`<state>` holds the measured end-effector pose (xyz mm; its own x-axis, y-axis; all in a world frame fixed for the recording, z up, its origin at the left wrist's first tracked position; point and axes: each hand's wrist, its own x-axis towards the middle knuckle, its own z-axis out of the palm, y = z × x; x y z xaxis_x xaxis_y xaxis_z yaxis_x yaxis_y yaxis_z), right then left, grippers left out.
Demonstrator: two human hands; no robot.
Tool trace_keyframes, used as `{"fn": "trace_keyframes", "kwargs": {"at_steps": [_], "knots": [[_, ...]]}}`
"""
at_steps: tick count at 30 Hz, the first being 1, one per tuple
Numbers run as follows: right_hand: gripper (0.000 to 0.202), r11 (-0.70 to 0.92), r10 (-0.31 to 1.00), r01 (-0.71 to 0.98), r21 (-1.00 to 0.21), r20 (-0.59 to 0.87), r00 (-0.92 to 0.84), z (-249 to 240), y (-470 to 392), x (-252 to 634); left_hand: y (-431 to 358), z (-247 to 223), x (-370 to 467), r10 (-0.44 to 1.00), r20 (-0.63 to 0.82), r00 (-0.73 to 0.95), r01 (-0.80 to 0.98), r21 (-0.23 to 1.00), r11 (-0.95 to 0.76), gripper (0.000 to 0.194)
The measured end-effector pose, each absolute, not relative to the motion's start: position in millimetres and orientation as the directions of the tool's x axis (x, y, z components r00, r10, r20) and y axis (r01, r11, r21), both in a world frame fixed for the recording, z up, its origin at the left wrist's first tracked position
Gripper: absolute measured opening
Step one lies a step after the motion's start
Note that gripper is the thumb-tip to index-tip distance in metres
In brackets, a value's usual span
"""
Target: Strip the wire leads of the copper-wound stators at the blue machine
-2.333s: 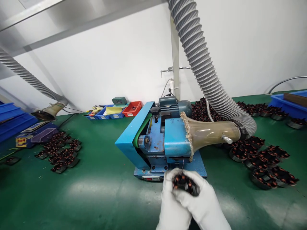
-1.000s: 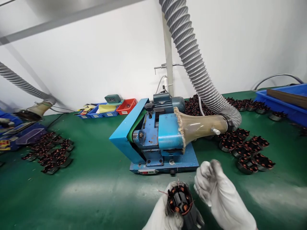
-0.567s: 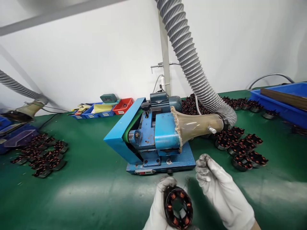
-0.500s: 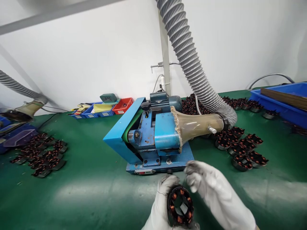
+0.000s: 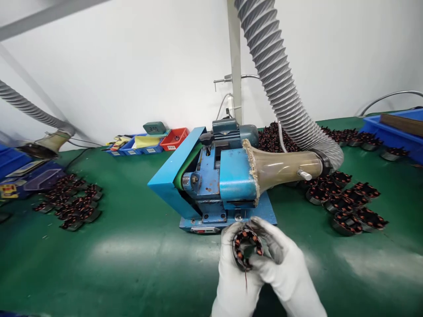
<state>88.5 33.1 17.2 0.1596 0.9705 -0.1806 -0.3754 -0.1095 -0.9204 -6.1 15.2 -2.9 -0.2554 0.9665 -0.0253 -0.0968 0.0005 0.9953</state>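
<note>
A motor stator (image 5: 238, 259), a dark ring with copper windings round its inside, is held up over the green table just in front of the blue belt sander (image 5: 206, 193). My left hand (image 5: 229, 268), in a white glove, wraps round the stator's left side and underside. From the right, my gloved right hand (image 5: 280, 255) closes on the same ring, with its thumb at the lower rim and its fingers by the top. Thin reddish wires hang below the ring, and others stick up near the right fingertips, which are darkened.
Several stators (image 5: 350, 202) stand right of the sander, and another group (image 5: 76, 202) lies at the left. A ribbed grey hose (image 5: 274, 66) joins the sander's funnel (image 5: 280, 169). Small blue and red bins (image 5: 175, 138) sit by the wall; a blue tray (image 5: 396, 125) is far right.
My right hand has come in from beside the stator and now grips it. Both hands and the stator have risen slightly toward the sander. The camera view has shifted a little.
</note>
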Motion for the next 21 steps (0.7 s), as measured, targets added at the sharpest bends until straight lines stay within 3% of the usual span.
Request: {"fn": "trace_keyframes", "kwargs": {"at_steps": [3, 10, 21], "knots": [[0.054, -0.157, 0.965, -0.183, -0.971, -0.19, 0.182, 11.0, 39.2, 71.3, 30.3, -6.0, -5.5, 0.974, -0.056, -0.219, -0.124, 0.992, 0.03, 0.041], [0.038, -0.041, 0.972, 0.087, -0.995, -0.02, 0.232, 7.9, 66.1, 65.6, 57.2, -7.2, -5.6, 0.97, -0.051, -0.236, -0.149, 0.989, 0.016, 0.026], [0.035, 0.012, 0.961, 0.215, -0.977, 0.071, 0.266, 8.1, 49.5, 62.6, 44.1, 2.2, -18.4, 0.995, -0.008, -0.101, -0.039, 0.999, 0.004, 0.029]]}}
